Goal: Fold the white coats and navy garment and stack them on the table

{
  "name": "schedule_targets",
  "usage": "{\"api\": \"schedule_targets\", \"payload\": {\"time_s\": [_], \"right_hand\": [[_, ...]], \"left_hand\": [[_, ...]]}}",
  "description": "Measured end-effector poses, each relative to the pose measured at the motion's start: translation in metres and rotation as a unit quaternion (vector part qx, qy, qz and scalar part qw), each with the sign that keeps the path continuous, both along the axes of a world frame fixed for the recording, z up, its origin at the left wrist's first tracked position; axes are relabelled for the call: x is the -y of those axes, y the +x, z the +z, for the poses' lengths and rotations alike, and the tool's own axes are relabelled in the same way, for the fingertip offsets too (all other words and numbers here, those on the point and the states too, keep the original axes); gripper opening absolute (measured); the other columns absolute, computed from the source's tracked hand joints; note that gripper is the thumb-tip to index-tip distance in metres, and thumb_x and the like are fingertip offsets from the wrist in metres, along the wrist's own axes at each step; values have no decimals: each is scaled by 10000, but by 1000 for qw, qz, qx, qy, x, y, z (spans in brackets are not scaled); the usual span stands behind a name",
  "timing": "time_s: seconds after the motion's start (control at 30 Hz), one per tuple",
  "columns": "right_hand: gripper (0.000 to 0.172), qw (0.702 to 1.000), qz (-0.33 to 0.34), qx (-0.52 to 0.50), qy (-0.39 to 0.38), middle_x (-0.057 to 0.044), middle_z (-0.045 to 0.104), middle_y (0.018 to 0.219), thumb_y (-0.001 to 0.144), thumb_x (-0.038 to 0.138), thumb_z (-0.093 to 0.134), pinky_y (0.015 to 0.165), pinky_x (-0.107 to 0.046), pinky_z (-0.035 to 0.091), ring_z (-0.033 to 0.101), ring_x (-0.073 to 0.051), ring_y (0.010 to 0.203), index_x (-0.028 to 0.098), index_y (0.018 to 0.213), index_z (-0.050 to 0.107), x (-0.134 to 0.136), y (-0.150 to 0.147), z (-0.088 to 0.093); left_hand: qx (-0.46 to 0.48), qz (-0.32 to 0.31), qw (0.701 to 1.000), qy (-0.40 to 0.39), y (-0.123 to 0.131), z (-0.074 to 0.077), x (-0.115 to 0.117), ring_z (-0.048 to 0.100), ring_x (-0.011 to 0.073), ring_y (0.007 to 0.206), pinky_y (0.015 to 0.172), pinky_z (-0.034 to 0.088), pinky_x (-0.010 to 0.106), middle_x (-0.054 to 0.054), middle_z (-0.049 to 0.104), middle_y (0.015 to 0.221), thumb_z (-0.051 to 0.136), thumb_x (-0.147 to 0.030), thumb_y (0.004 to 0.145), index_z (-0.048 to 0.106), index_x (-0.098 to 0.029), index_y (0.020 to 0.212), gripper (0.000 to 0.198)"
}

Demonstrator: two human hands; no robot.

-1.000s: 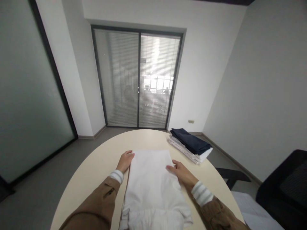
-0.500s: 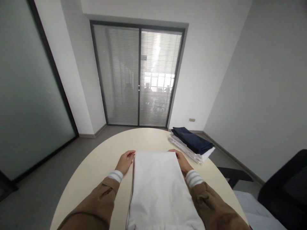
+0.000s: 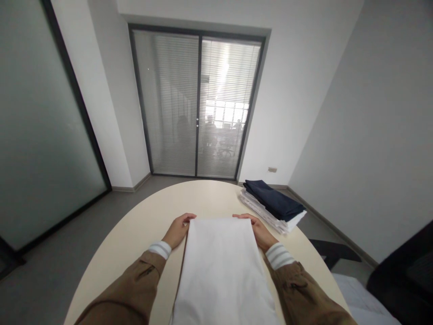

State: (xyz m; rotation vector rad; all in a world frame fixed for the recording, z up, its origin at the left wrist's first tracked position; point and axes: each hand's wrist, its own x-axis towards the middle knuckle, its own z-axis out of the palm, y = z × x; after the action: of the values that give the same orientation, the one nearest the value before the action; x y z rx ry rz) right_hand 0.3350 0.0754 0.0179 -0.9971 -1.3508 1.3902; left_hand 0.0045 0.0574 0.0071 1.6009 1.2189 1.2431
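A long folded white garment lies lengthwise on the round table, its near end running out of view at the bottom. My left hand is at its far left corner, fingers curled around the edge. At the far right corner, my right hand holds the other side, with fingertips reaching along and behind the far edge. Parts of both hands' fingers are hidden by the cloth. The garment's far edge is straight and its upper face mostly smooth.
A pile of folded clothes, dark navy on top of white, sits at the right rim of the cream table. To the right stands a black chair with pale cloth beside it. Glass doors with blinds are ahead.
The garment has shifted slightly toward me, its gathered near end slipping out of view. Both hands have stayed at its far corners, the right fingers now reaching further along the far edge.
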Motion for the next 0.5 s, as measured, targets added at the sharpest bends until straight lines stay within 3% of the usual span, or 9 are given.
{"api": "schedule_targets", "payload": {"time_s": [0.1,0.23,0.33,0.43,0.5], "right_hand": [[279,996,31,-72,-37,-104,684,1219,649,362,814,901,-385,479,646,-282,1064,205,834,675,1,-1,2],[242,994,27,-92,-59,-71,708,1147,626,309,803,846,-394,505,685,-253,915,199,756,631,1,-3,2],[307,994,1,-84,-69,-43,729,1057,681,333,747,867,-388,508,687,-235,898,224,952,651,0,-5,3],[432,991,10,-85,-101,-41,732,1043,784,423,622,896,-392,508,689,-236,935,235,1173,605,0,-7,6],[465,988,35,-99,-115,-62,722,1085,836,487,543,910,-395,509,683,-244,978,213,1209,591,0,-8,7]], "left_hand": [[20,21,999,16,2,4,1,659,221,884,815,496,306,67,727,916,619,-327,768,705,-170,907,227],[80,26,997,-1,6,6,3,665,207,812,727,507,293,61,734,907,598,-409,813,681,-166,961,296],[126,46,991,-22,8,3,2,679,241,904,754,525,320,94,743,1009,636,-411,774,698,-160,954,315],[183,47,981,-33,8,-1,-1,656,280,1052,856,522,374,118,716,1151,657,-370,724,704,-166,800,222],[220,44,974,-43,8,-3,-2,653,293,1069,901,506,413,117,704,1187,667,-336,693,658,-173,687,164]]}}
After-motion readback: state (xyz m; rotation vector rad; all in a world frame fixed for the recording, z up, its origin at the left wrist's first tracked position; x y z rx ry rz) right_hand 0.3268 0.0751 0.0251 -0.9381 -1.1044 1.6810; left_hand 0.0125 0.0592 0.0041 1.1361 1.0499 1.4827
